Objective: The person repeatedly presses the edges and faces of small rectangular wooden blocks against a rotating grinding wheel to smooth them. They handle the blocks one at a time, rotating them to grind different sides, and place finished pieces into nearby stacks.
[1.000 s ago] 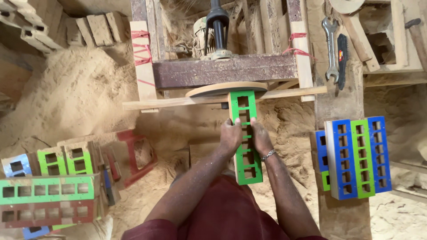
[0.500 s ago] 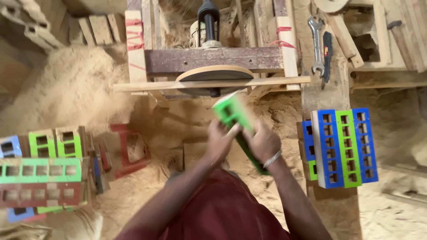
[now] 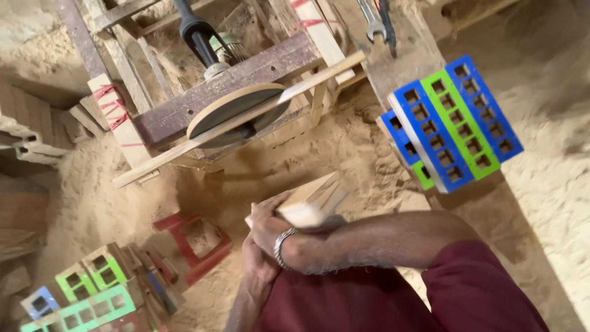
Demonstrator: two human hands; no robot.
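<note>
Both hands (image 3: 267, 237) clasp a wooden block (image 3: 313, 200) over open sawdust (image 3: 344, 150), well below the sanding disc (image 3: 236, 110).

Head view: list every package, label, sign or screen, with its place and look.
None in view: only bare wood, sawdust and painted wooden blocks, with no packaging, labels, signs or screens.
</note>
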